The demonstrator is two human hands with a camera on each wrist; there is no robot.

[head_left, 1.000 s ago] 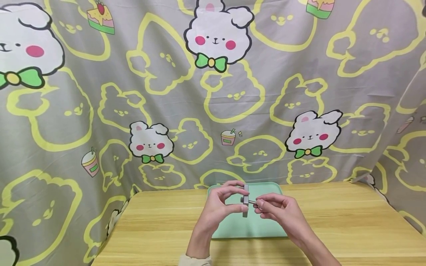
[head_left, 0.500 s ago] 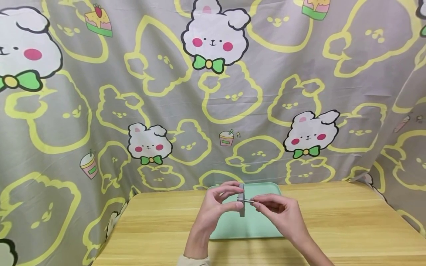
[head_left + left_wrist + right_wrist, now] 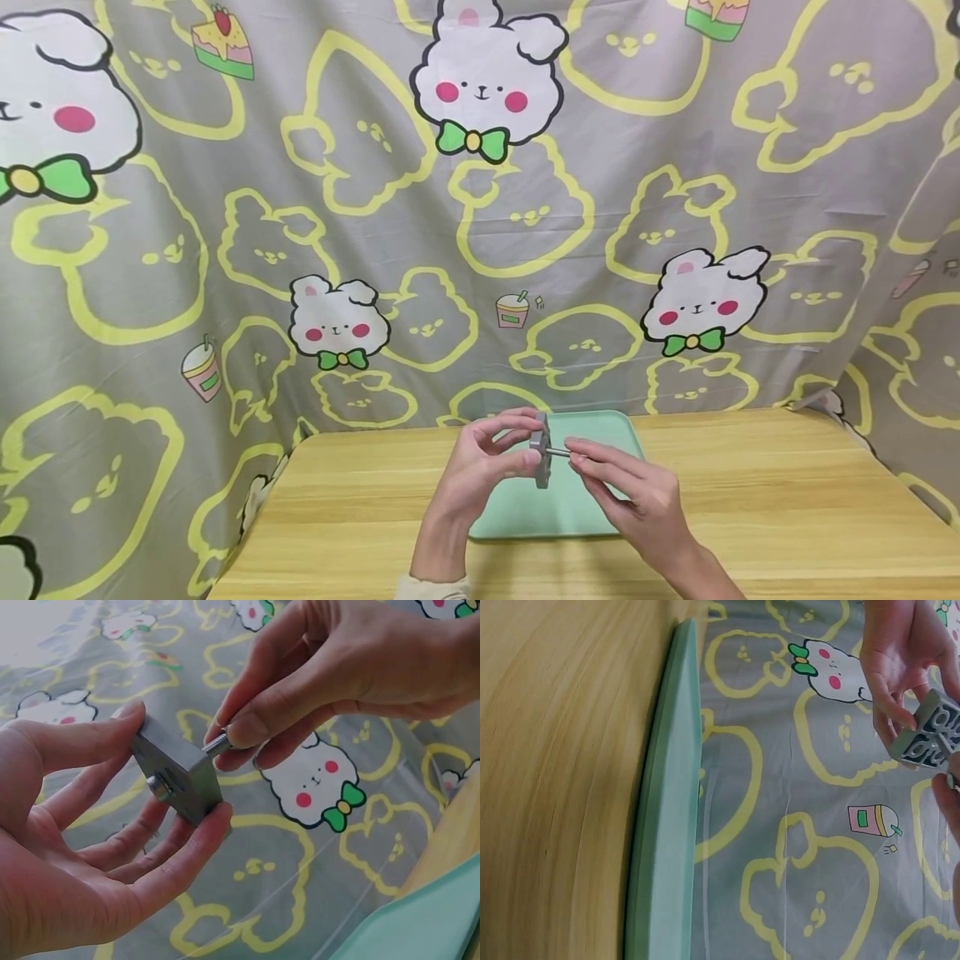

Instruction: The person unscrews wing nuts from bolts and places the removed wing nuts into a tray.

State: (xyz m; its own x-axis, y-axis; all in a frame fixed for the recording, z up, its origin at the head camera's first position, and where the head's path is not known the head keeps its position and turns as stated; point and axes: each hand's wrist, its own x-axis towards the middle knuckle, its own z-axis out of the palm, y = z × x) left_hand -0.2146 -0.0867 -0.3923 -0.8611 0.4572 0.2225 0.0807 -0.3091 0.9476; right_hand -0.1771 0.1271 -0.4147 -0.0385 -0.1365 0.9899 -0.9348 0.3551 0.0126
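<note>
My left hand [image 3: 472, 458] holds a small grey block [image 3: 176, 769] by its edges, thumb on one side and fingers on the other. Seen from the right wrist, the block's other face has raised ribs and hollows. A metal bolt [image 3: 216, 744] runs through the block, its threaded shank sticking out toward my right hand. On the opposite face a round bolt end [image 3: 157, 787] protrudes. My right hand [image 3: 637, 492] pinches the free end of the shank between thumb and fingers. Those fingertips cover the tip, so whether a nut sits there I cannot tell.
Beneath both hands lies a mint green tray [image 3: 570, 517] on a wood-grain table [image 3: 360, 500]. Behind the table hangs a grey curtain [image 3: 420, 225] printed with white and yellow cartoon animals.
Both hands and the block have shifted slightly left. The block has turned, showing more of its ribbed face. My right fingers have changed their pinch on the bolt and now reach straighter.
</note>
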